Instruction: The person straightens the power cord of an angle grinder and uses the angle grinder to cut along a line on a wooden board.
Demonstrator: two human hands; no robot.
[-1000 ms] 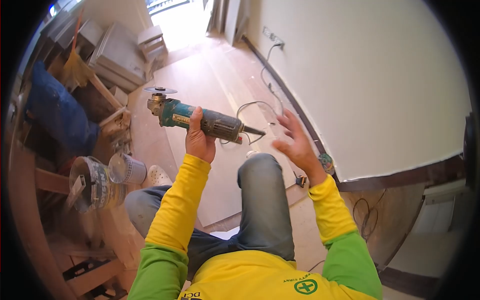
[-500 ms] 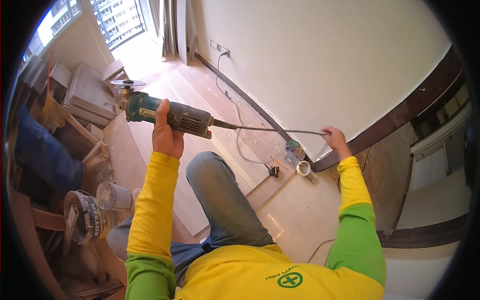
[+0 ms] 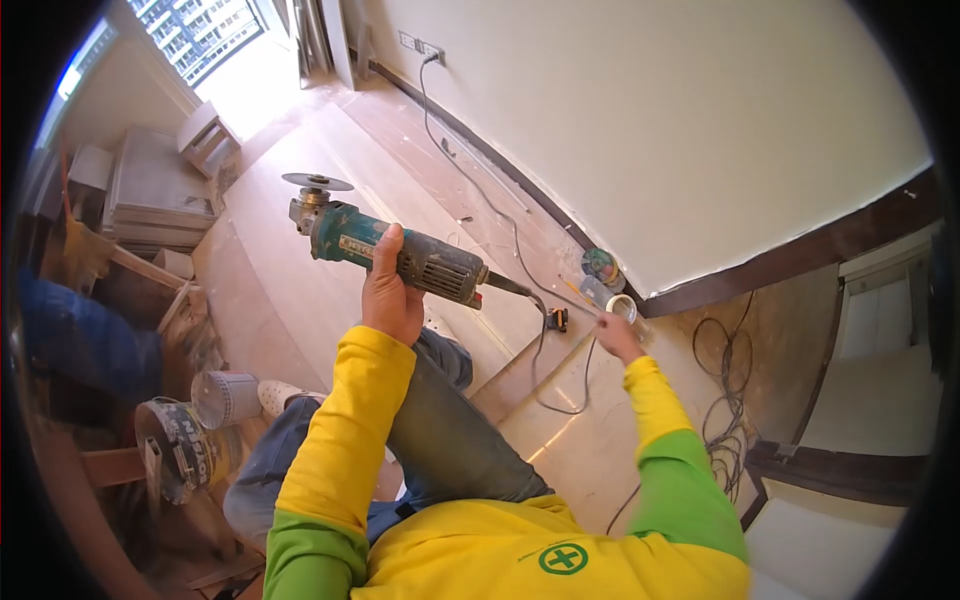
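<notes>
My left hand (image 3: pixel 390 305) is wrapped round a teal and dark angle grinder (image 3: pixel 435 262), holding it up above the floor boards. Its thin disc (image 3: pixel 318 182) lies nearly flat at the far left end of the tool. From the rear of the grinder a dark power cord (image 3: pixel 540 375) hangs in a loop. The fingers of my right hand (image 3: pixel 620 338) are closed on this cord, just in front of a white ring-shaped roll (image 3: pixel 622 308). An orange and black tape measure (image 3: pixel 557 319) lies on the floor between my hands.
The cord runs along the floor to a wall outlet (image 3: pixel 430 52). A green-topped tool (image 3: pixel 600 264) stands by the wall corner. Coiled cable (image 3: pixel 735 400) lies at right. At left are a paint bucket (image 3: pixel 185 450), a white pail (image 3: pixel 224 398) and stacked panels (image 3: pixel 160 190).
My right hand has moved down and left, and the cord stretched taut before now hangs slack in a loop. The grinder has shifted right and slightly down in view.
</notes>
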